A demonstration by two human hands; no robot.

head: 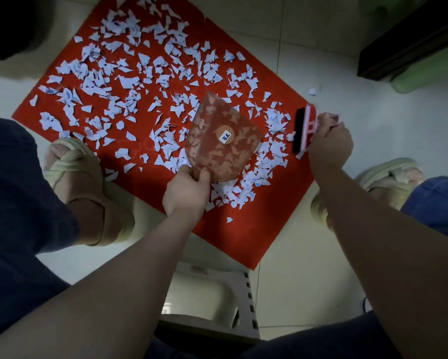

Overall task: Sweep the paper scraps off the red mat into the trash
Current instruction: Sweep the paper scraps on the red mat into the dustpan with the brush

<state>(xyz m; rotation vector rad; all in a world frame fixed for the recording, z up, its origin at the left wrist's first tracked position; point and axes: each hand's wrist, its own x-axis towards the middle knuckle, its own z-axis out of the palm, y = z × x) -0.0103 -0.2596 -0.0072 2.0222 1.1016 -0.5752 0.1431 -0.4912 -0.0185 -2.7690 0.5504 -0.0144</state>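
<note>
The red mat (243,237) lies on the floor, covered with many pale paper scraps (276,120). The left grip (185,194) holds the handle of a see-through dustpan (222,146) over the mat. The right grip (330,143) holds a pink brush (305,128) with black bristles at the mat's right edge, beside a heap of scraps

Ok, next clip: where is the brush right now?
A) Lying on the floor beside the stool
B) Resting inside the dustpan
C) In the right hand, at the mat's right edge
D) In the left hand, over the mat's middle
C: the right hand grips the brush at the right edge of the red mat, while the left hand holds the dustpan.
</note>
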